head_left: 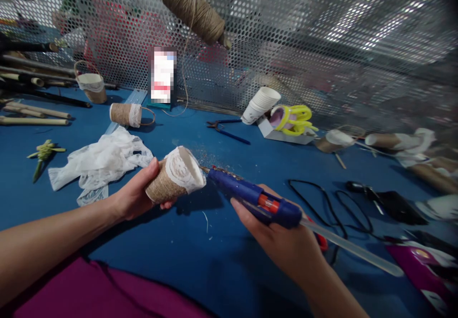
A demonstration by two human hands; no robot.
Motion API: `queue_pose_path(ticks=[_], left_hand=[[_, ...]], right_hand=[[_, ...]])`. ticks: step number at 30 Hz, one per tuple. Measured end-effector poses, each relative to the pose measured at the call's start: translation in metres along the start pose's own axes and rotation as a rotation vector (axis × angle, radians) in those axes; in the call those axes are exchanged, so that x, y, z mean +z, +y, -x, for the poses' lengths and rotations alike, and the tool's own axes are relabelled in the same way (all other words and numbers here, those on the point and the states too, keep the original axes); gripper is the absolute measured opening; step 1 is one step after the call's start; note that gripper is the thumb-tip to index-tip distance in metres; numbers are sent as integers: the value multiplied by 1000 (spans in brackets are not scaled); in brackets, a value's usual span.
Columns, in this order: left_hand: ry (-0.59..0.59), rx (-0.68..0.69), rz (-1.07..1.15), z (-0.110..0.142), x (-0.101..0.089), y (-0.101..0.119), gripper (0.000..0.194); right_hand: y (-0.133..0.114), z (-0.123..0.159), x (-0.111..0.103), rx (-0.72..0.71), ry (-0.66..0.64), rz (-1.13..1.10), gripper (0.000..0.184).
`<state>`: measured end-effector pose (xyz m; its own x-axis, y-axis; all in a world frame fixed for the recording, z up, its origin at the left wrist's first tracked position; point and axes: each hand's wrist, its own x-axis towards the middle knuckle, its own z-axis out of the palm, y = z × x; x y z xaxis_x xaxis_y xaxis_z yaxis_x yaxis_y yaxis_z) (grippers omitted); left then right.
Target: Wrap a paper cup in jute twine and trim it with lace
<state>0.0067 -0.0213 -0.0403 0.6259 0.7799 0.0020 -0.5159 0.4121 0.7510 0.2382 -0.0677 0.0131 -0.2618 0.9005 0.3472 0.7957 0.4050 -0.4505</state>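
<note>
My left hand [138,191] is wrapped round a paper cup [165,182] covered in brown twine, with a band of white lace [181,169] near its rim. The cup is tilted, its mouth turned to the right. In my right hand [275,237] is a blue glue gun [246,191], a long clear glue stick [358,249] sticking out of its back. The gun's nozzle points left, close by the cup's rim; whether it touches cannot be told. A heap of white lace [103,160] lies behind my left forearm.
Behind stand a twine-wrapped cup [125,114] on its side, a small handled basket [96,94], a phone [161,77], pliers [229,131] and stacked paper cups [260,104]. A black cord [322,194] lies at right. A perforated metal panel [125,36] closes the back.
</note>
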Motion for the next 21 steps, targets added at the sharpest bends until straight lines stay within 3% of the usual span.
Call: queue_pose_path(ticks=[10, 12, 16, 18, 21], left_hand=[[19, 17, -8, 0, -2, -1, 51], [11, -4, 3, 1, -3, -1, 49], [-33, -91, 60, 2, -4, 0, 49], [-61, -163, 93, 2, -4, 2, 52], [-86, -257, 161, 2, -4, 2, 54]], right_hand=[[5, 2, -1, 18, 35, -24, 9], [5, 2, -1, 127, -3, -146, 14], [0, -4, 1, 474, -120, -634, 24], [0, -7, 3, 544, -169, -840, 25], [2, -9, 3, 571, -209, -961, 25]])
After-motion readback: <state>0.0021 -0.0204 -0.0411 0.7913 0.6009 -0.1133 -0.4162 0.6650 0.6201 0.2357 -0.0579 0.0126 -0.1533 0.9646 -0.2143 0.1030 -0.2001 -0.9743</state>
